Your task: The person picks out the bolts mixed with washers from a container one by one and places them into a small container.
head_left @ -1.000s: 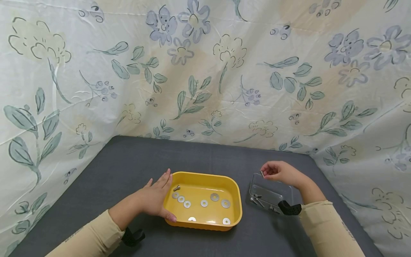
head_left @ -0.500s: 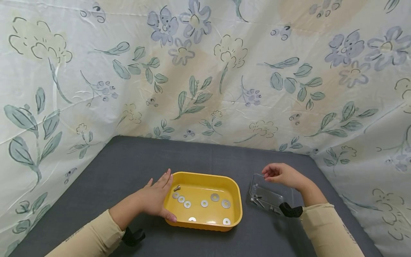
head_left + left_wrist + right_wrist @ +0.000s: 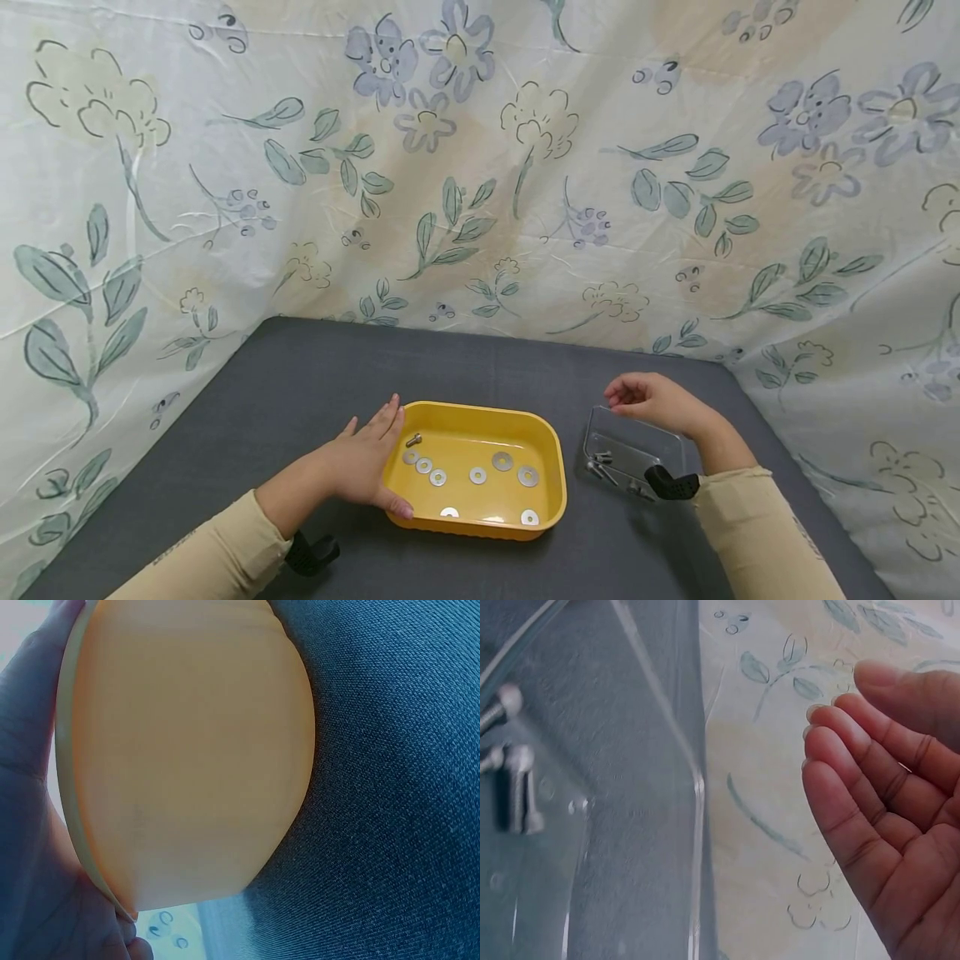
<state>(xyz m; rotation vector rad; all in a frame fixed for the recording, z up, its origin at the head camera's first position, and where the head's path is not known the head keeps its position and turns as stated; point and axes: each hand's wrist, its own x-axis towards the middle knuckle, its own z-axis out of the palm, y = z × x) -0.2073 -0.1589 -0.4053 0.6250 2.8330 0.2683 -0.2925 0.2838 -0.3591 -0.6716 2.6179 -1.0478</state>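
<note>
My left hand lies along the left end of a yellow tray, fingers straight on its rim and thumb at the front corner. In the left wrist view, the tray's outer wall fills the middle, with the hand beside its rim. Inside the tray are several flat washers and one bolt. My right hand hovers above the far side of a clear plastic box. Its fingers are loosely bent with nothing between them. Several bolts lie in the box.
A dark grey cloth covers the table. Floral fabric hangs at the back and both sides. Black straps are at the wrists.
One second ago my right hand pinched a small bolt over the clear box; it left the fingers, which now hold nothing. The right hand has since risen slightly. My left hand stays put.
</note>
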